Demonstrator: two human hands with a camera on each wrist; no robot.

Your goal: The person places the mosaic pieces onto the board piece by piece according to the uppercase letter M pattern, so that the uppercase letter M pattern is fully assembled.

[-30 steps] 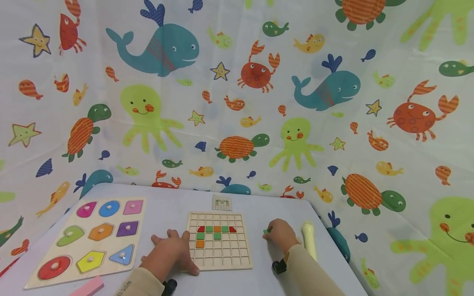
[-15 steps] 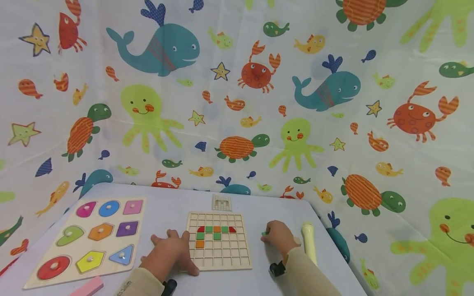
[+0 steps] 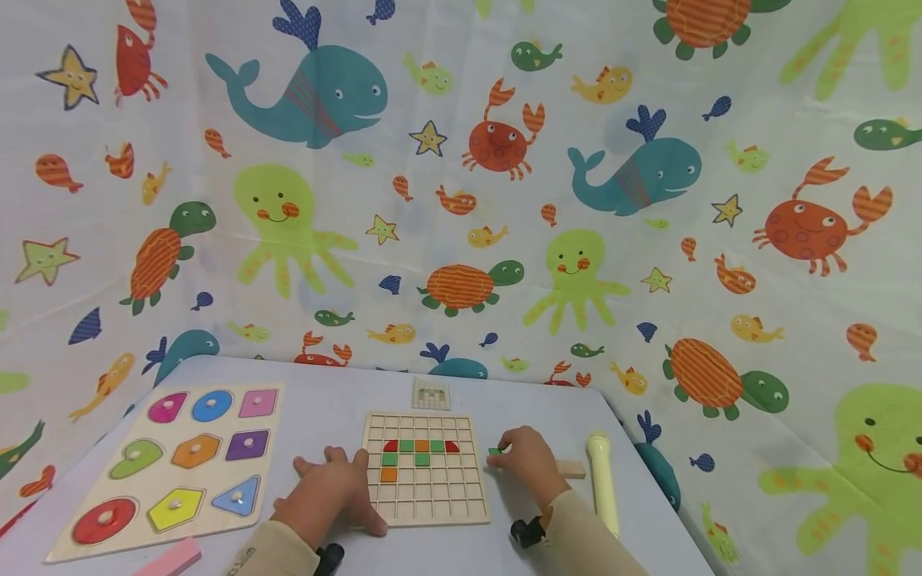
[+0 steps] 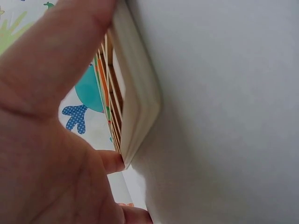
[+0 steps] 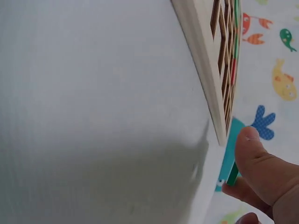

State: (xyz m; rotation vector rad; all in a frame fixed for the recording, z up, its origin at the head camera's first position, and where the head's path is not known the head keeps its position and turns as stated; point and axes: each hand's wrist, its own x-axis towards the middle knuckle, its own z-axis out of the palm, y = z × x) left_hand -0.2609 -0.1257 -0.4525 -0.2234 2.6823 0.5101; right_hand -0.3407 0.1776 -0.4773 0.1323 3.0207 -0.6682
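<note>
A wooden grid board (image 3: 446,508) lies flat at the middle of the table, seen in the head view. Set in its cells are several red, green and orange tiles, mostly in one row, with a green and an orange tile (image 3: 389,475) below at the left. My left hand (image 3: 324,488) rests spread at the board's left edge, its thumb against the near left corner. Between thumb and finger, my right hand (image 3: 529,464) pinches a small green tile (image 3: 495,451) just off the board's right side. The right wrist view shows that tile edge-on (image 5: 232,175).
A peg puzzle board (image 3: 202,508) with coloured shapes lies on the left, a pink block (image 3: 169,558) before it. Behind the grid board is a small pattern card (image 3: 431,394). A wooden piece (image 3: 572,469) and a pale yellow stick (image 3: 603,484) lie right of my right hand.
My right hand has moved left toward the grid board with the green tile, uncovering more of the wooden piece behind it. My left hand has stayed in place.
</note>
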